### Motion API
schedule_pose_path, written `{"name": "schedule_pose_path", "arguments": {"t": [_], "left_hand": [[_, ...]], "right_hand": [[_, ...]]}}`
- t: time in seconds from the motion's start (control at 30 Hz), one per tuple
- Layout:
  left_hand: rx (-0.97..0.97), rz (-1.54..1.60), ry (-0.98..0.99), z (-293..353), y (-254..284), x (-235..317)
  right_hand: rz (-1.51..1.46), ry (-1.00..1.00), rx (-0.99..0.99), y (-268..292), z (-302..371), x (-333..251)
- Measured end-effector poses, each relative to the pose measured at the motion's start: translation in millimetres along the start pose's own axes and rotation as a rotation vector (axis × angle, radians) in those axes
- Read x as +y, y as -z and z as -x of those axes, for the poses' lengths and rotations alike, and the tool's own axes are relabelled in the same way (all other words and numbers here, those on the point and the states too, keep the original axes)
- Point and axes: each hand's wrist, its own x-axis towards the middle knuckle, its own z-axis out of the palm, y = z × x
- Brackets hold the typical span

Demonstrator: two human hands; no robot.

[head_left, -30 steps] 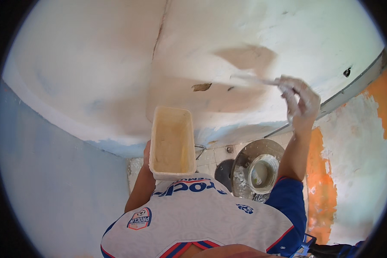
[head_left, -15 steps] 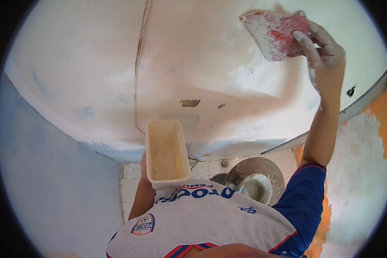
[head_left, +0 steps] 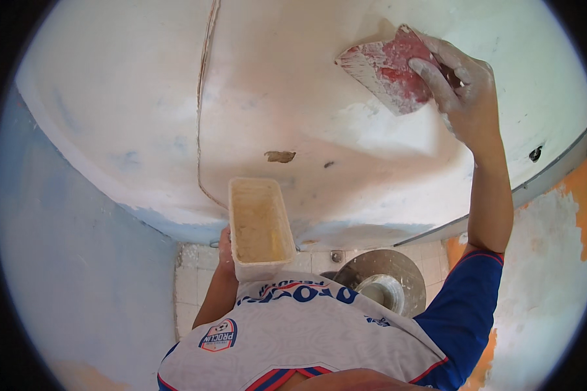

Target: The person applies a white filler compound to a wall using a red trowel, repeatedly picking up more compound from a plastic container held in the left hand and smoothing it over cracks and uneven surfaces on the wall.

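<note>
My right hand (head_left: 466,91) is raised to the upper right, fingers and thumb closed on a red putty spreader (head_left: 391,72) caked with white filler. The spreader's wide edge points left and down, close to the pale wall (head_left: 287,85); whether it touches is hard to tell. Low in front of my chest, my left hand (head_left: 225,247) grips the left side of a rectangular plastic tub (head_left: 261,270). A layer of beige putty (head_left: 257,225) covers the inside of the tub. Most of the left hand's fingers are hidden behind it.
The wall has a ragged hole (head_left: 280,157), a long vertical groove (head_left: 200,117) and an opening with dark wires (head_left: 535,154). A round metal basin (head_left: 415,280) holding a pale bucket (head_left: 400,291) stands on the tiled floor (head_left: 188,277). A blue wall (head_left: 85,260) rises at left.
My right hand has brought the spreader left and downward along the wall, tilting it slightly. The tub in my left hand has shifted a little to the right.
</note>
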Motion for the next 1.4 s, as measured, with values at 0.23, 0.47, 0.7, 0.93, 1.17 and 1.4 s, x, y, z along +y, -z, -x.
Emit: {"name": "schedule_pose_path", "arguments": {"t": [0.23,0.47,0.7,0.93,1.17,1.4], "left_hand": [[0.011,-0.009,0.007,20,-5,-21],[0.010,-0.018,0.003,35,-9,-31],[0.002,-0.021,0.014,46,-12,-40],[-0.012,-0.022,0.025,51,-17,-40],[-0.013,-0.009,0.042,55,-13,-28],[-0.006,-0.006,0.056,52,1,19]], "right_hand": [[-0.113,0.026,0.065,18,10,8],[-0.255,0.020,0.163,41,9,-3],[-0.186,0.048,0.217,44,7,-3],[0.155,0.328,0.292,40,6,-6],[0.301,0.375,0.160,29,2,-21],[0.270,0.382,0.146,8,-12,-28]]}}
